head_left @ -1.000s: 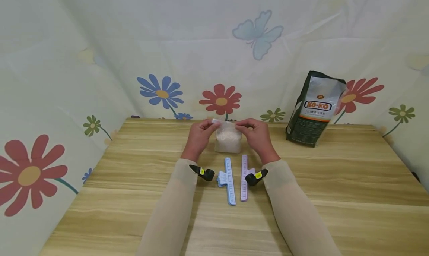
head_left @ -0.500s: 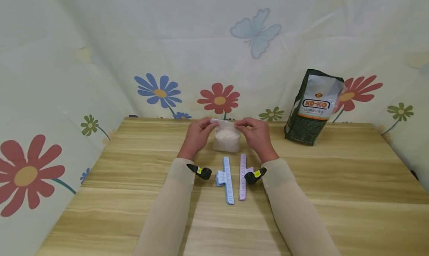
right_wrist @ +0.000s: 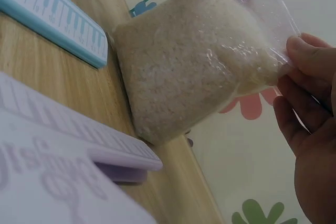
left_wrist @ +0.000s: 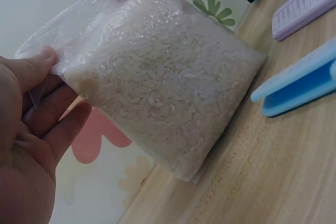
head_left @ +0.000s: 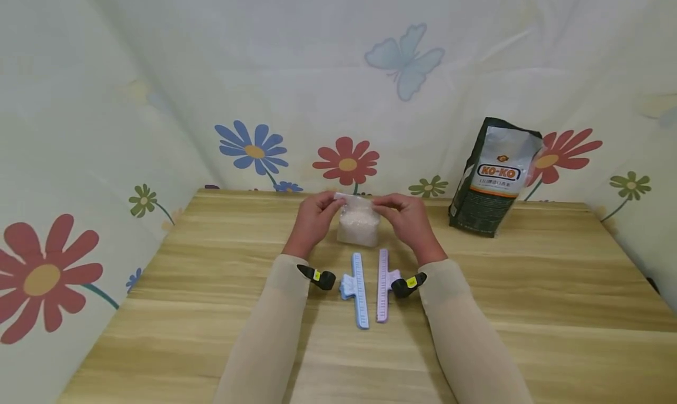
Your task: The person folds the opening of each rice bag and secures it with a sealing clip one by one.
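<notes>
A clear plastic bag of white rice (head_left: pixel 358 223) stands upright near the back of the table, its lower part filled with grains (left_wrist: pixel 163 82). My left hand (head_left: pixel 314 220) pinches the bag's top left corner between thumb and fingers. At the top right corner, my right hand (head_left: pixel 409 221) pinches the film the same way; its thumb presses the plastic in the right wrist view. In front of the bag lie a light blue sealing clip (head_left: pixel 359 290) and a purple sealing clip (head_left: pixel 383 286), side by side, both printed like piano keys.
A dark green and silver KO-KO rice bag (head_left: pixel 494 177) stands at the back right, leaning slightly. The wooden table (head_left: pixel 211 263) ends at a flower-printed cloth (head_left: pixel 296 69) behind and at the left. Both sleeves carry small black cameras above the clips.
Both hands keep their pinch on the bag's top edge. The bag's upper film tips slightly, and the head view shifts a little; the clips and the KO-KO bag stay in place.
</notes>
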### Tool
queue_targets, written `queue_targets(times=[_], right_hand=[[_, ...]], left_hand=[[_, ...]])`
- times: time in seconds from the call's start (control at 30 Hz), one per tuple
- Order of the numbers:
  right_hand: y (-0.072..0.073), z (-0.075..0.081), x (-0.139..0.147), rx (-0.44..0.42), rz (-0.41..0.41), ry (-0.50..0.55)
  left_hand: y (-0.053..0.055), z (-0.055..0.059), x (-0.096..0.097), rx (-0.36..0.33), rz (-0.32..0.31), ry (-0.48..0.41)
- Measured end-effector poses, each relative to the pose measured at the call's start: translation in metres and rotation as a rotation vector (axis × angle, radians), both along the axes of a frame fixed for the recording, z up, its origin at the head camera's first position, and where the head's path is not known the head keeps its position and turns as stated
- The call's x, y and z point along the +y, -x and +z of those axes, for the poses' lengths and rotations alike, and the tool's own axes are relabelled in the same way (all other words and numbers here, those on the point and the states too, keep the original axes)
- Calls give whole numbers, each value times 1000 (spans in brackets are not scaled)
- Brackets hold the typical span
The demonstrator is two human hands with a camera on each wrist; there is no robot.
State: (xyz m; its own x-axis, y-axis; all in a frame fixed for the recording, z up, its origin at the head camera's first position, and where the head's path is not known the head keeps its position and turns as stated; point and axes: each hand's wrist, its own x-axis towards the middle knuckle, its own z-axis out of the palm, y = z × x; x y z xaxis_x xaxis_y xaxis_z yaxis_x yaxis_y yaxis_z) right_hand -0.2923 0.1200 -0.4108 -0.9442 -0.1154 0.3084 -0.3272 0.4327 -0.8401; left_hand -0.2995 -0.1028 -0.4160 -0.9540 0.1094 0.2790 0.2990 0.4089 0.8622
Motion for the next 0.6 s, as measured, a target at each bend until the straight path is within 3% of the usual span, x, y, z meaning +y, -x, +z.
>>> queue_targets(times=[0.27, 0.6], right_hand=[[-7, 9, 5, -14, -56, -101], [-17, 5, 12, -16, 38, -140]], left_hand=[[-2, -2, 4, 13, -25, 0], [-5, -5, 5, 40, 13, -55]])
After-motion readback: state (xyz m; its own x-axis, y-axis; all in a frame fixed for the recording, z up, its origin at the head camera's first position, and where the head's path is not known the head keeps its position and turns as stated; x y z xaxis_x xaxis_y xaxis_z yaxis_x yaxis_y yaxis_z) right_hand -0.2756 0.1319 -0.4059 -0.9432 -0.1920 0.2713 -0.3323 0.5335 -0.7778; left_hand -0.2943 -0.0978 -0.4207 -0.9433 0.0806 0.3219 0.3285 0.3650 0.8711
